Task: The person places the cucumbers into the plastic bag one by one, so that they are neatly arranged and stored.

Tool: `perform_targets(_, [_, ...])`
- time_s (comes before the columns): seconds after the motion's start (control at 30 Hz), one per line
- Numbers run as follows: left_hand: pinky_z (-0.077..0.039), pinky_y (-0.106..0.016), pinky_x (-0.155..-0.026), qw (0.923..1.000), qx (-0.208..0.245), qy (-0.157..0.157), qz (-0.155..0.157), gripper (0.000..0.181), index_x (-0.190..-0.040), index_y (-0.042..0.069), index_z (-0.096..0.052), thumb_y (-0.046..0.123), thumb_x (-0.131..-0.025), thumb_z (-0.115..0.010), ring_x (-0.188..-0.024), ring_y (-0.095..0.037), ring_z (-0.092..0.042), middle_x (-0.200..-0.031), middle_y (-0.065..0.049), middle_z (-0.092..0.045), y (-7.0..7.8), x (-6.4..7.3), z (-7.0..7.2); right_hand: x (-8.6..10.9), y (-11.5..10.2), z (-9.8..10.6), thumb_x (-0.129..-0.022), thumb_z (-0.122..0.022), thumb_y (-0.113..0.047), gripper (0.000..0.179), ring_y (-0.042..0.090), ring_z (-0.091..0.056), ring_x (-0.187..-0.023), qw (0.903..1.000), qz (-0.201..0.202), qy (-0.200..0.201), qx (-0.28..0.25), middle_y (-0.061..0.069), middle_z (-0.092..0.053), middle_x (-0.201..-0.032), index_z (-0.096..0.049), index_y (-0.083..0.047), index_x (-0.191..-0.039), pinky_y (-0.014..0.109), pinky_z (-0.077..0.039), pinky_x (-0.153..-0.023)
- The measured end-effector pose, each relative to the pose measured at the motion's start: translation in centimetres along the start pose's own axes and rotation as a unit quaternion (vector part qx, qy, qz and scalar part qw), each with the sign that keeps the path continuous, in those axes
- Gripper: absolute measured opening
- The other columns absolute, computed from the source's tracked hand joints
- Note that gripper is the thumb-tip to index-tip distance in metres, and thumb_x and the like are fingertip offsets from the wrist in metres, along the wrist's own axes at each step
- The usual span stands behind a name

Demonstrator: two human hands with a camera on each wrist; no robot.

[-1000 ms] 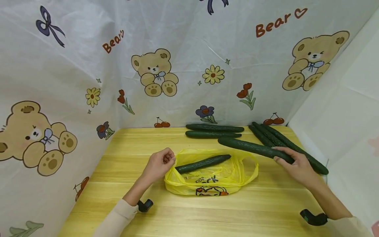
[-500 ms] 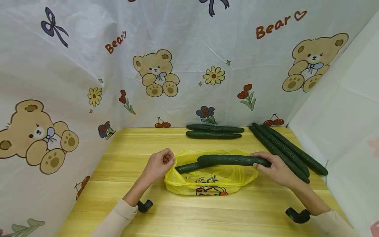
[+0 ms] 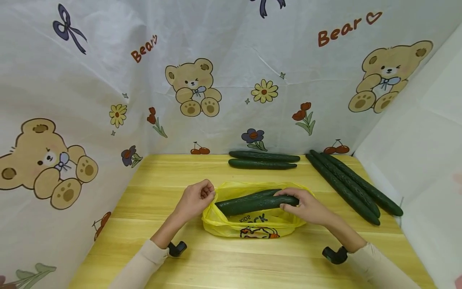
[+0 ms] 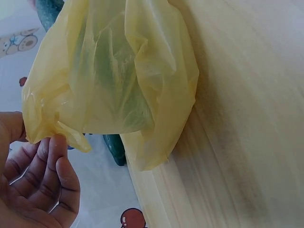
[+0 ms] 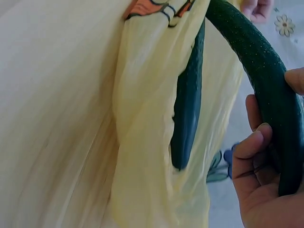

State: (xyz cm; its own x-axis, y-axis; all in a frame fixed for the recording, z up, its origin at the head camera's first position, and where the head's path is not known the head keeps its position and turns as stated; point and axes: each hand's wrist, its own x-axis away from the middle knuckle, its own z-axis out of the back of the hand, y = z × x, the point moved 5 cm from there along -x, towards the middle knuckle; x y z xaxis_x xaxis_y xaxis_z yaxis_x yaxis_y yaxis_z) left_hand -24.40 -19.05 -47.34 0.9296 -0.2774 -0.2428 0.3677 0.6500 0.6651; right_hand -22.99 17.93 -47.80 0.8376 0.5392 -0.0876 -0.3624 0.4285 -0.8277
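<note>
A yellow plastic bag (image 3: 220,226) lies on the table with its mouth spread upward. My left hand (image 3: 195,199) pinches the bag's left rim between thumb and fingers, as the left wrist view also shows. In my right hand (image 3: 304,204) is a dark green cucumber (image 3: 249,205), gripped near its right end. Its left end reaches down into the bag's mouth. Another cucumber (image 5: 189,104) lies inside the bag, partly covered by the held one in the head view.
Two cucumbers (image 3: 262,164) lie side by side at the table's back edge. To the right, several more cucumbers (image 3: 346,186) lie slanted beside one another. A bear-printed cloth (image 3: 231,112) hangs behind the wooden table (image 3: 245,265).
My right hand has carried its cucumber leftward and down from above the right-hand cucumbers into the bag's mouth. My left hand keeps its pinch on the rim.
</note>
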Motion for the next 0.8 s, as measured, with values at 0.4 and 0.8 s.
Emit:
perform_targets(0.4, [-0.056,-0.024,-0.072,1.0,0.001,0.001,0.002,0.01,-0.095,0.026,-0.067,0.021,-0.103,-0.07,-0.075,-0.009,-0.064,-0.084,0.01,-0.066,0.1,-0.2,0.1,-3.2,-0.7,-2.6,-0.107,-0.068,-0.022,0.033,0.007,-0.062,-0.075,0.9983,0.006,-0.058,-0.007,0.017,-0.07,-0.131,-0.068,-0.01,-0.138,0.025,-0.054,-0.068])
perform_targets(0.8, [-0.055,-0.024,-0.072,1.0,0.006,0.003,0.002,0.01,-0.096,0.024,-0.067,0.019,-0.103,-0.071,-0.075,-0.006,-0.063,-0.085,0.008,-0.066,0.4,0.0,0.1,-3.4,-1.3,-2.0,-0.101,-0.079,-0.029,0.038,0.027,-0.072,-0.117,0.9719,0.021,-0.037,0.231,0.005,-0.074,-0.134,-0.071,-0.014,-0.135,0.051,-0.06,-0.099])
